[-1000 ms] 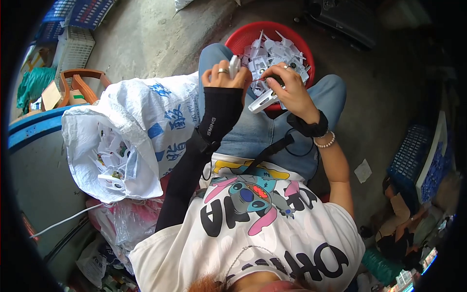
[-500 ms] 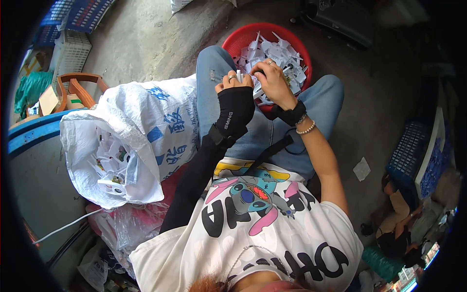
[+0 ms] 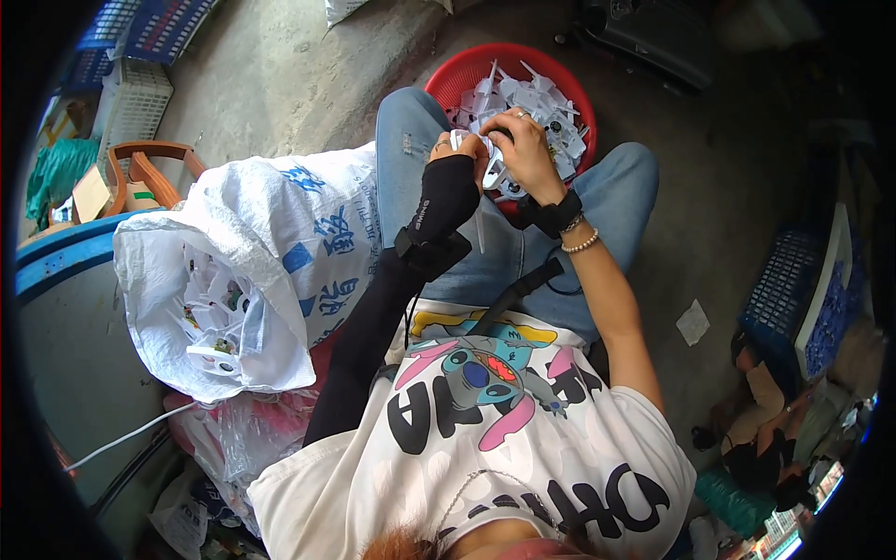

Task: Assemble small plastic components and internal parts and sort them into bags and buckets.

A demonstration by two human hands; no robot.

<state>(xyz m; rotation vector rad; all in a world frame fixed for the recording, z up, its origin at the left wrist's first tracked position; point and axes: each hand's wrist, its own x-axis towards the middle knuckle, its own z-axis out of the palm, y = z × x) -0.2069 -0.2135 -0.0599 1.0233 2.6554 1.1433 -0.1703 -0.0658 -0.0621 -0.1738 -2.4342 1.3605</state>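
Observation:
My left hand (image 3: pixel 455 155), in a black arm sleeve that covers the palm, is closed around a white plastic piece (image 3: pixel 457 138). From beneath that hand a thin white stem (image 3: pixel 481 233) points down toward my lap. My right hand (image 3: pixel 525 149) meets the left one, thumb and fingers pinched at the same piece; the fingers hide most of it. Both hands are over the near left side of a round red basket (image 3: pixel 450 82). Heaped inside are many white plastic pieces (image 3: pixel 551 98) with thin stems, some bearing small coloured parts.
Left of my leg lies a white woven sack (image 3: pixel 252 191), its mouth showing more white pieces (image 3: pixel 213 313). A blue-rimmed bin (image 3: pixel 70 245) and stacked crates (image 3: pixel 140 98) are farther left. At right are a blue crate (image 3: pixel 782 285) and a paper scrap (image 3: pixel 693 323) on the floor.
My left hand has turned, and a thin white stem now shows below it. The right hand has shifted slightly and stays at the left one. Basket and sack look unchanged.

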